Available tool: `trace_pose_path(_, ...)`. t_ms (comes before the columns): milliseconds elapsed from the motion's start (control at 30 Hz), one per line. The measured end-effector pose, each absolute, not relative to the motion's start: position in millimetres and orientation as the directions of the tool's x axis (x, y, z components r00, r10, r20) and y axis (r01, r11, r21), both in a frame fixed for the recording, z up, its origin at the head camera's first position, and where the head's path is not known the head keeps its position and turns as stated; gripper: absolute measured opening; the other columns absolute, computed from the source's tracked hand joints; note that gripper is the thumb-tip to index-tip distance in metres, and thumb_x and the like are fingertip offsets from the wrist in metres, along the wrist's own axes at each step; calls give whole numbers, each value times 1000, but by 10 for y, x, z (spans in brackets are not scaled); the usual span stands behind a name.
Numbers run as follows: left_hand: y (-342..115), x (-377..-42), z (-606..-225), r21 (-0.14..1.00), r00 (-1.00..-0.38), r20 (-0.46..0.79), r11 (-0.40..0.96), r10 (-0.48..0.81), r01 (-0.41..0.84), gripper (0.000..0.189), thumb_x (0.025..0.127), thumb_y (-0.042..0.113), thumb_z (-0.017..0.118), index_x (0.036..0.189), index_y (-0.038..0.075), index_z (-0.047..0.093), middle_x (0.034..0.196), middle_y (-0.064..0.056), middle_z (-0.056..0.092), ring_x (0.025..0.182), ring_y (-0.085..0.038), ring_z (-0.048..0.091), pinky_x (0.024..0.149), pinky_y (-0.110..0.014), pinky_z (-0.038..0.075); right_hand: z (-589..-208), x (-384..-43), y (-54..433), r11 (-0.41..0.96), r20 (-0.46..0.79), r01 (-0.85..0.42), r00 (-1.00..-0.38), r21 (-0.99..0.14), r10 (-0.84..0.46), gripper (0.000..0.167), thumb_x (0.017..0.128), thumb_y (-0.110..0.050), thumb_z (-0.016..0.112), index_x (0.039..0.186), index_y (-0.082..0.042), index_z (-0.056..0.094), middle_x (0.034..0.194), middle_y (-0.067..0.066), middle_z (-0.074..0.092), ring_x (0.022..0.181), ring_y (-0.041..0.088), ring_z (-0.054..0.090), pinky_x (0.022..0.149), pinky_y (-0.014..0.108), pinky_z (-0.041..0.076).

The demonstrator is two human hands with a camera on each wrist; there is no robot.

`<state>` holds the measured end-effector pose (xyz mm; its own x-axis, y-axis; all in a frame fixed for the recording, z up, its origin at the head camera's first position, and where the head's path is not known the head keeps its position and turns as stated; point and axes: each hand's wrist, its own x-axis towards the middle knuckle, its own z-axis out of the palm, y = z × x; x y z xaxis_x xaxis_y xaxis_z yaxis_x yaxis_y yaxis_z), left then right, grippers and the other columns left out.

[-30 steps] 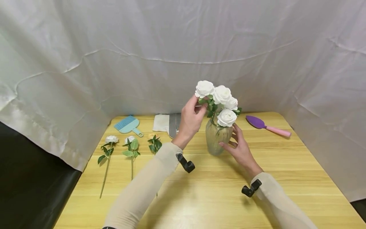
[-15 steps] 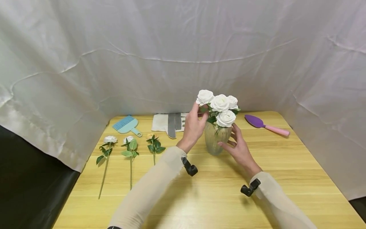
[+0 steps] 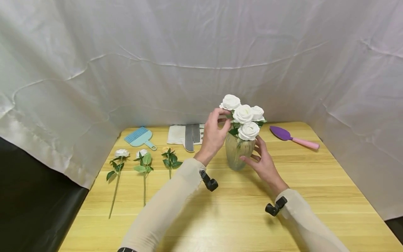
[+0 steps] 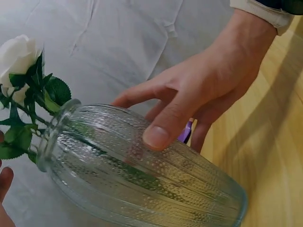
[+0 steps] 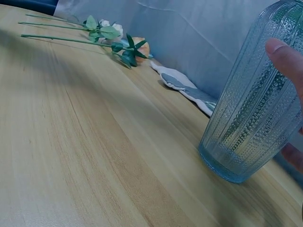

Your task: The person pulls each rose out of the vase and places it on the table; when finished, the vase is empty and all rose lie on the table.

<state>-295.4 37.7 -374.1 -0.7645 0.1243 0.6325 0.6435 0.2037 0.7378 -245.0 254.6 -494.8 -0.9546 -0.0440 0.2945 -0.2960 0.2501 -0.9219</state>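
Observation:
White artificial roses [image 3: 243, 113] stand in a ribbed glass vase [image 3: 237, 154] right of the table's middle. At the left side of the bunch, my left hand [image 3: 214, 133] pinches under the highest white rose [image 3: 231, 102]; leaves partly hide the fingertips. My right hand [image 3: 264, 164] holds the vase from the right, thumb at the front and fingers behind. In the left wrist view, the right thumb [image 4: 158, 135] lies on the glass [image 4: 118, 161], and green stems show through it. The right wrist view has the vase's base [image 5: 222, 170] on the wooden table.
Two white roses [image 3: 122, 153] [image 3: 142, 153] and a peach rose [image 3: 170, 159] lie at the left. Behind them are a blue dustpan-like brush piece [image 3: 140, 137] and a grey-white glove [image 3: 185, 135]. A purple trowel [image 3: 291, 138] with a pink handle lies right of the vase.
The left-hand rose dropped lower into the vase, then shifted slightly right and up along with my left fingers. My right hand and the vase have stayed in place.

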Motion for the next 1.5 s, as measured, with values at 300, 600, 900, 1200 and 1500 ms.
trace_pose_path(300,392,-2936,-3755,726,-763,632,240,136,644,23,105,4,68,127,4,72,130,-16,70,123,-31,71,112,-36,61,-4944,-2423,2536,249,264,-268,-963,-931,-47,104,99,-12,82,174,-38,15,172,17,34,154,40,42,113,22,53)
trace_pose_path(600,280,-3016,-3464,722,-723,691,73,-14,689,20,104,4,70,123,-2,70,123,-19,76,114,-33,76,99,-30,66,-4919,-2420,2561,249,265,-267,-963,-931,-43,106,98,-12,83,175,-37,14,175,18,31,156,41,41,116,25,54)
trace_pose_path(900,70,-3036,-3152,711,-710,703,15,-42,703,28,102,1,71,130,-4,66,128,-20,74,114,-32,76,101,-32,65,-4923,-2414,2540,236,269,-272,-962,-933,-45,105,98,-11,83,175,-36,16,173,17,34,155,39,42,108,12,51)
trace_pose_path(1200,-294,-3067,-2874,673,-674,729,-58,-117,738,29,101,-3,72,129,-7,63,131,-22,72,103,-13,74,94,-35,66,-4916,-2426,2526,239,272,-276,-961,-931,-51,105,98,-12,83,175,-37,16,173,16,34,155,40,41,112,19,53)
trace_pose_path(1500,-774,-3086,-2755,643,-650,737,-108,-182,759,30,100,-8,71,129,-6,65,126,-11,73,96,-12,75,92,-37,69,-4930,-2440,2526,237,269,-275,-961,-932,-61,104,99,-14,82,174,-39,15,173,15,33,156,39,40,113,20,52)
